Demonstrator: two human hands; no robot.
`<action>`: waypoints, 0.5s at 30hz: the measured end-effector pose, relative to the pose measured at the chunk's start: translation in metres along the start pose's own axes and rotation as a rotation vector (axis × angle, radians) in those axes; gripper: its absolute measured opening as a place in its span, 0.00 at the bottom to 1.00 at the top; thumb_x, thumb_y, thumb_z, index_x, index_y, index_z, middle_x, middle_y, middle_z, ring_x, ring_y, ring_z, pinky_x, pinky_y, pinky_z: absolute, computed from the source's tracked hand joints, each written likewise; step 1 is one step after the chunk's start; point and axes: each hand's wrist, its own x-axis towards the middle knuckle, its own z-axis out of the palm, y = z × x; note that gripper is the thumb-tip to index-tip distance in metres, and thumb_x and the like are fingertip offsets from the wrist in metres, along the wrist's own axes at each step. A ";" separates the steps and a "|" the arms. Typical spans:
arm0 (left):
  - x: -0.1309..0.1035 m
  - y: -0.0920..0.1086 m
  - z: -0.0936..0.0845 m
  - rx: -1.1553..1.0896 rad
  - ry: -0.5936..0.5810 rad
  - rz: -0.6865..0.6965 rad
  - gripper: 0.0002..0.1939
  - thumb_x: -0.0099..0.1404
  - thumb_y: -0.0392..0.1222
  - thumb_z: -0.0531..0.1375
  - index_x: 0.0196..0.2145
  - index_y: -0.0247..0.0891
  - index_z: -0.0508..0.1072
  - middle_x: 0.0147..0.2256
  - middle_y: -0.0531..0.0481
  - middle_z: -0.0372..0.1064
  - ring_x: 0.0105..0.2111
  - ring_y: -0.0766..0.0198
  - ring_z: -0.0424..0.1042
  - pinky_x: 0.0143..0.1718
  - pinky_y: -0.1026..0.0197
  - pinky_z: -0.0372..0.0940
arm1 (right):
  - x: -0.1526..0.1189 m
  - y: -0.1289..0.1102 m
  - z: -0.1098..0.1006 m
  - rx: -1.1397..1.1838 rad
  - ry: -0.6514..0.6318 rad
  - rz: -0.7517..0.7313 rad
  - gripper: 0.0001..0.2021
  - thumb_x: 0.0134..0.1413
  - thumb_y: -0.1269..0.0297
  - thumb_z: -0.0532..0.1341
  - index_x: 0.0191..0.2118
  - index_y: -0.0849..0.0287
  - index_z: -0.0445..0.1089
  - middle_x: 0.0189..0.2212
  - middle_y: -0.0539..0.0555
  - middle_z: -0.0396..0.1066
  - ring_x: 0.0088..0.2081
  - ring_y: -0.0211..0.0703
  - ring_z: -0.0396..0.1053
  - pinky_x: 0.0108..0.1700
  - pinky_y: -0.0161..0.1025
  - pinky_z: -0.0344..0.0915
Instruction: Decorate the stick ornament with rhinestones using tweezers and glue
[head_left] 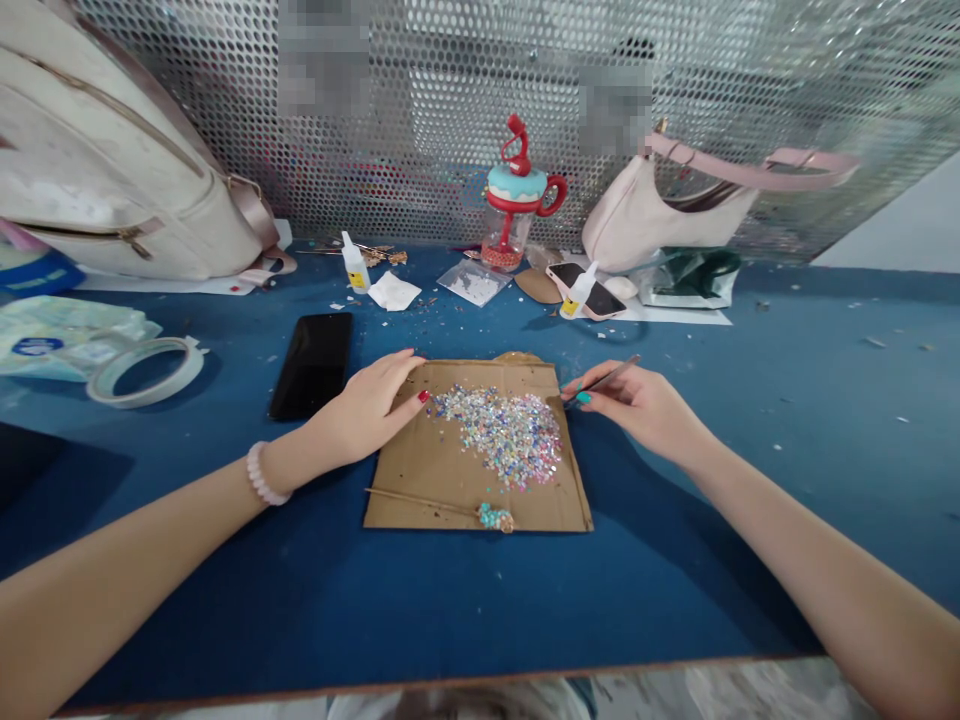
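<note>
A flat piece of cardboard (420, 465) lies on the blue table, with a heap of tiny shiny rhinestones (514, 430) spread over its middle and right. My left hand (375, 400) rests at the cardboard's upper left edge, fingers stretched out and thumb apart, holding nothing. Just off the right edge, my right hand (641, 405) pinches slim metal tweezers (619, 370), their tip near the cardboard. Along the front edge lies a thin stick (420, 500) whose right end carries a small piece covered with turquoise and gold stones (495, 517).
Left of the cardboard are a black phone (311, 365) and a tape roll (146, 372). Behind stand glue bottles (355, 265), a small bag of bits (474, 283), a red-handled cup (514, 200) and a pink-cased phone (600, 298). A backpack (142, 190) and handbag (675, 215) lean against the perforated metal panel.
</note>
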 end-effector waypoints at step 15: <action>-0.004 0.005 -0.004 0.142 0.038 0.033 0.26 0.71 0.52 0.46 0.57 0.30 0.61 0.57 0.37 0.63 0.57 0.50 0.64 0.58 0.44 0.59 | -0.005 -0.003 0.005 0.215 -0.069 0.118 0.15 0.50 0.53 0.67 0.37 0.59 0.70 0.41 0.57 0.75 0.43 0.47 0.74 0.48 0.49 0.71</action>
